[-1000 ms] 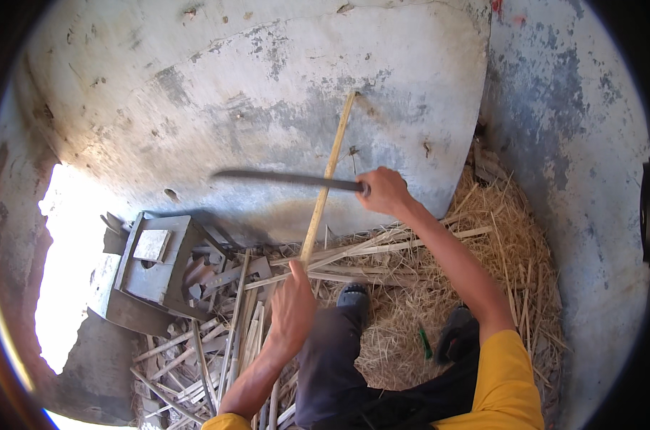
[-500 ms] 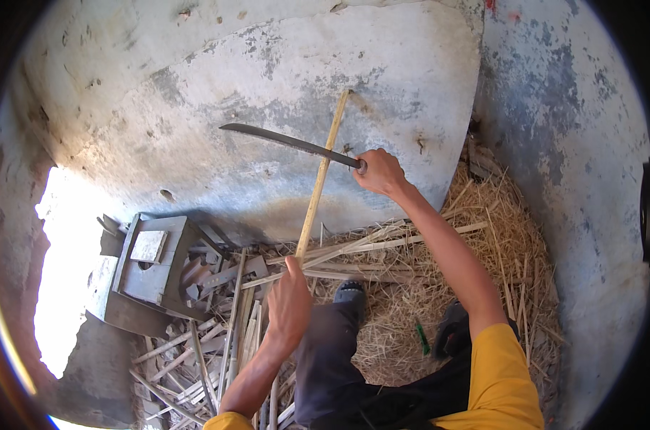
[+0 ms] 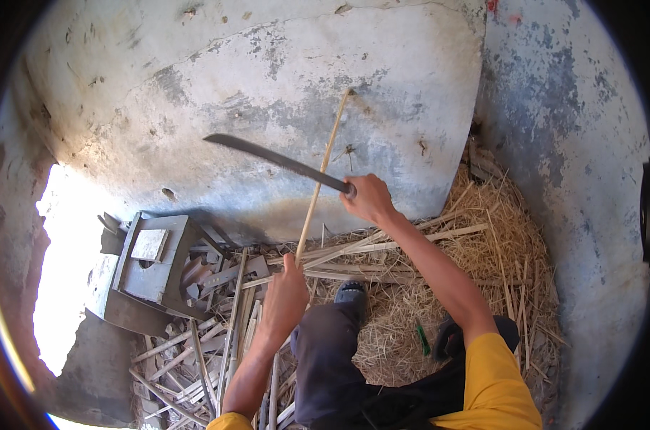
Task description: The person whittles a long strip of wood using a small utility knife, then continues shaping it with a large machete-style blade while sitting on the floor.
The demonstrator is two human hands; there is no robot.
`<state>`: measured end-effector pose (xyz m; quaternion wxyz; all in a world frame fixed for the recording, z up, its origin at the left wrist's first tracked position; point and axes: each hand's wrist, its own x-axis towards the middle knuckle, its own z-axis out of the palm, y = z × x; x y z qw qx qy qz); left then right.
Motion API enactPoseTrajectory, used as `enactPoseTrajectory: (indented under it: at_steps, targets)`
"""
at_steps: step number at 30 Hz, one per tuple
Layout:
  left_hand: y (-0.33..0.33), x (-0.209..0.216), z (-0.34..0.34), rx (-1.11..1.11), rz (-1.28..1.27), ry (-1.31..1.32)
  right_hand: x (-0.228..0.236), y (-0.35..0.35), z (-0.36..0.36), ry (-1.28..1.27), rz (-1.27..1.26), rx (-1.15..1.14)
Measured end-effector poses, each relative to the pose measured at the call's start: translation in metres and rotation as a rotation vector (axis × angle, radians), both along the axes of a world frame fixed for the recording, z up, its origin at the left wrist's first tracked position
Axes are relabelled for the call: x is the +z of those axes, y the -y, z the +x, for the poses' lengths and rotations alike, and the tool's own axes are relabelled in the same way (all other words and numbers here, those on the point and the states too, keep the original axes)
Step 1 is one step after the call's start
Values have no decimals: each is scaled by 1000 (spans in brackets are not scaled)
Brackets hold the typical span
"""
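Note:
A long, dark, slightly curved machete (image 3: 268, 157) is gripped by its handle in my right hand (image 3: 369, 199). Its blade points to the upper left and crosses a thin pale wooden or bamboo strip (image 3: 312, 204). My left hand (image 3: 285, 301) is closed round the strip's lower end, thumb laid along it. From there the strip slants up and away, its far tip at the wall. Where blade and strip cross, I cannot tell exactly how they touch.
A worn grey wall (image 3: 268, 93) rises in front. Straw or shavings (image 3: 404, 322) cover the floor around my shoes. An old wooden box-like piece (image 3: 153, 265) stands at left beside piled sticks and rubble (image 3: 189, 365). A small green object (image 3: 422, 337) lies in the straw.
My right hand and the machete have moved down along the strip, toward my left hand. The strip now shows a narrower side. My left hand keeps nearly the same place.

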<state>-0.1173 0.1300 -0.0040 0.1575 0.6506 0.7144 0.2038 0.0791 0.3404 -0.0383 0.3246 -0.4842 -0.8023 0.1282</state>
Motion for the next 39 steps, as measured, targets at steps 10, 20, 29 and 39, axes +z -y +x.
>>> enactPoseTrajectory:
  at_steps: [10,20,29,39]
  targets:
    - [-1,-10,1,-55,107,-21,7,-16,5,0,26,-102]
    - [3,7,12,-50,54,44,25,-53,23,-39,-47,-305]
    - [18,-15,-9,-104,205,231,15,38,-8,182,61,15]
    - [72,-15,-5,-55,128,326,15,89,14,176,184,34]
